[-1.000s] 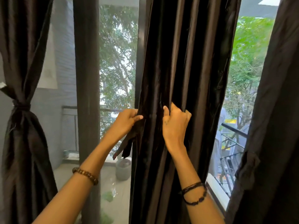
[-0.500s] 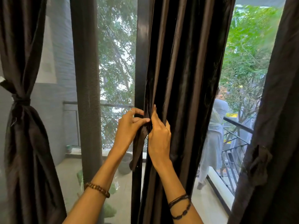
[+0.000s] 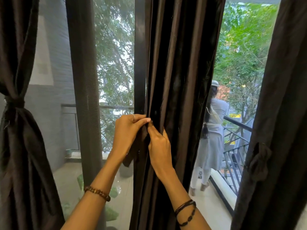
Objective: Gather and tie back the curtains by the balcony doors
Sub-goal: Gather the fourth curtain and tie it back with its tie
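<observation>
Middle curtain (image 3: pixel 179 80) hangs gathered between the two balcony openings, beside the dark door post (image 3: pixel 140 55). A tie strip (image 3: pixel 131 156) is pinched at the curtain's left edge by the left hand (image 3: pixel 127 131), fingers curled, apparently so the band can be drawn round the bundle. Right hand (image 3: pixel 160 146) is pressed against the folds; its fingertips are hidden, so its grip cannot be told. Left curtain (image 3: pixel 18 146) is already tied.

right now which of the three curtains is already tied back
The left curtain, cinched by a tie. The middle curtain hangs loose in both hands; the right curtain hangs straight.
</observation>
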